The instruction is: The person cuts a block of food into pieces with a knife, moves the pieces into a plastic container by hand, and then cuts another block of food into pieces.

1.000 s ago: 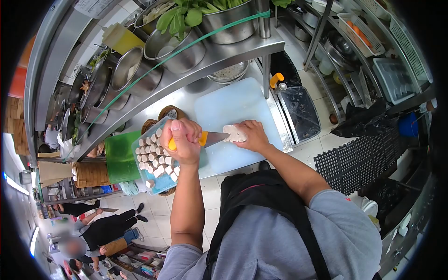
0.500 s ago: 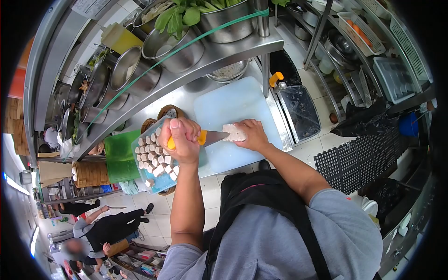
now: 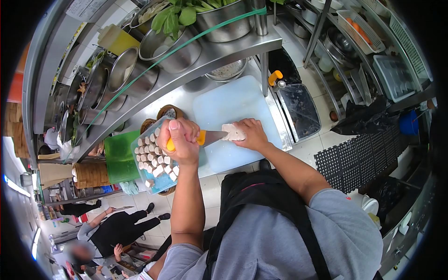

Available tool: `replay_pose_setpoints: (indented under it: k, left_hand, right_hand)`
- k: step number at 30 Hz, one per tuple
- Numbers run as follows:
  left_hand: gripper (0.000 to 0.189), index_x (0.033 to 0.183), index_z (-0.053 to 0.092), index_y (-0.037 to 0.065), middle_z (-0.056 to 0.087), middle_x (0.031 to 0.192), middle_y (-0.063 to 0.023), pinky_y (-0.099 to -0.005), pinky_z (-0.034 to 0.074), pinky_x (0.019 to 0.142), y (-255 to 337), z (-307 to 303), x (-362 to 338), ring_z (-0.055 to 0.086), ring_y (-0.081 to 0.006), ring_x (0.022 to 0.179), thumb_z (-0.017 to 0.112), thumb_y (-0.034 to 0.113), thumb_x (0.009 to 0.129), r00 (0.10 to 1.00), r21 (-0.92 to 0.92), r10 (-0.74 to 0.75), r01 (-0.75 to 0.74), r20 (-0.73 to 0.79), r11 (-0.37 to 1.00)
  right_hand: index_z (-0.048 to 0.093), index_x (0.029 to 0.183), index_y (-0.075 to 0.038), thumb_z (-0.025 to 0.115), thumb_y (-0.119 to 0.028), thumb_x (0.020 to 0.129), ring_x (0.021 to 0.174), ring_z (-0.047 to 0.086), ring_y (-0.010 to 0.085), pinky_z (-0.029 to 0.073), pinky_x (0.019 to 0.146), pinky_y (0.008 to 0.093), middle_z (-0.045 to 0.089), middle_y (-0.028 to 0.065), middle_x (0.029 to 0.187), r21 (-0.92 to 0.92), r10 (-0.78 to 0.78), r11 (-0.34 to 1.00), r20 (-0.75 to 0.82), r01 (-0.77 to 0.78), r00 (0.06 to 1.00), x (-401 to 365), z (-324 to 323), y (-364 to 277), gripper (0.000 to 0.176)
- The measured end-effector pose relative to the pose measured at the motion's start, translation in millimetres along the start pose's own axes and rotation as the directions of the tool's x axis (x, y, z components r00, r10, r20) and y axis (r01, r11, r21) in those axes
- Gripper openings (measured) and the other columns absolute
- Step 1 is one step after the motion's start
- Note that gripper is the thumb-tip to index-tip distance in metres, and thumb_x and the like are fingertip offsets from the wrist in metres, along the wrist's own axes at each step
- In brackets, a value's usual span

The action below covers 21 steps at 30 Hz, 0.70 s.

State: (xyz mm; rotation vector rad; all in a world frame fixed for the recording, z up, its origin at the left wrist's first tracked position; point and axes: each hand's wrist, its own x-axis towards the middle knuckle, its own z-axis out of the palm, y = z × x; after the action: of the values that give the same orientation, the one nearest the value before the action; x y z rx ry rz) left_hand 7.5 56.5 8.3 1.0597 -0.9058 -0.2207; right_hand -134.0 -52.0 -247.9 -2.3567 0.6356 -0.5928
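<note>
1. A steel shelf (image 3: 219, 53) is seen across the top of the view, and steel bowls (image 3: 175, 46) are lined up on it.
2. A pale cutting board (image 3: 233, 100) is laid on the counter under the shelf. A green board (image 3: 119, 158) is set well to its left.
3. A blue tray (image 3: 158, 185) is placed just left of the pale board. It is filled with rows of small white cut pieces (image 3: 150, 156).
4. The left hand (image 3: 182, 140) is closed in a fist around the yellow handle of a knife (image 3: 212, 137), with the thumb laid on top. The hand is held over the tray's right edge.
5. The right hand (image 3: 252, 134) is pressed down on a white block (image 3: 232, 132) at the near edge of the pale board, with the fingers curled over its top and far end.
6. The knife's long axis is run across the view from left to right. The handle is kept at the left and the blade is pointed right, toward the right hand.
7. The block's left end is met by the blade. The block's longer side is lined up roughly with the knife.
</note>
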Motion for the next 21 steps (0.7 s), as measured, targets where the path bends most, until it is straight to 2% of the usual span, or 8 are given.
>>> replay_pose_setpoints:
  k: [14,16,21]
  left_hand:
    - [0.037,0.075,0.040,0.009,0.038,0.055,-0.0019,-0.0305,0.040,0.046,-5,7,3,0.035,-0.0116,0.045,0.048,0.020,0.110,0.999,0.066,-0.030,0.033,-0.044,0.997]
    - [0.037,0.075,0.041,0.007,0.044,0.058,-0.0020,-0.0273,0.040,0.047,-10,8,5,0.039,-0.0094,0.048,0.051,0.016,0.110,0.997,0.042,-0.055,0.057,-0.054,0.997]
    - [0.038,0.075,0.043,0.006,0.045,0.058,-0.0011,-0.0263,0.039,0.046,-14,10,13,0.040,-0.0088,0.049,0.052,0.018,0.110,0.989,0.032,-0.119,0.122,-0.091,0.992]
  right_hand:
    - [0.069,0.133,-0.019,0.090,-0.041,0.071,0.121,0.057,0.0278,0.041,0.101,0.0448,0.065,0.0046,0.120,-0.003,-0.002,1.000,-0.001,0.002,1.000,0,1,1,0.070]
    - [0.069,0.133,-0.019,0.090,-0.040,0.071,0.120,0.057,0.0280,0.041,0.100,0.0450,0.064,0.0048,0.119,-0.004,-0.016,1.000,-0.009,0.016,1.000,0,2,1,0.069]
    - [0.070,0.132,-0.018,0.090,-0.040,0.070,0.118,0.057,0.0288,0.041,0.099,0.0456,0.064,0.0054,0.116,0.018,-0.040,0.999,-0.042,0.041,0.998,1,3,2,0.069]
